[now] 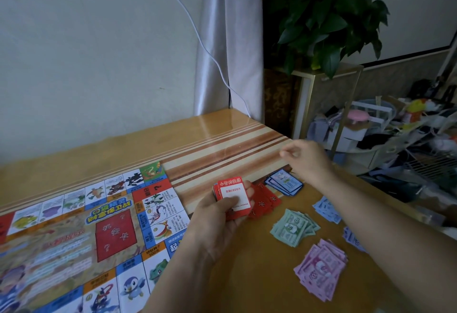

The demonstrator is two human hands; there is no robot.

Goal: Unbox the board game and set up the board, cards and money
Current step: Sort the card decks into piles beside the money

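So, where is the board (74, 238)?

Unfolded and flat on the left part of the table (210, 134), printed side up.

And the cards?

The left hand (217, 216) grips a stack of red cards (233, 197), with the thumb pressed on the top card's white face and the fingers curled round the far edge. Just beside it, loose red cards (265, 201) lie face down on the table. Near those is a small pile of blue-edged cards (284, 183).

What about the right hand (306, 159)?

It hangs in the air over the table's far edge, above the blue-edged cards, apart from everything on the table. Its fingers are bent, thumb by the forefinger. It is blurred, so I cannot tell whether it pinches anything.

The money?

It lies in heaps by colour on the right. The green notes (293, 230) are in the middle and the pink notes (321, 268) are nearer the person. The pale blue notes (326, 209) sit beside the right forearm, and a bluish heap (352, 238) is partly hidden under that forearm.
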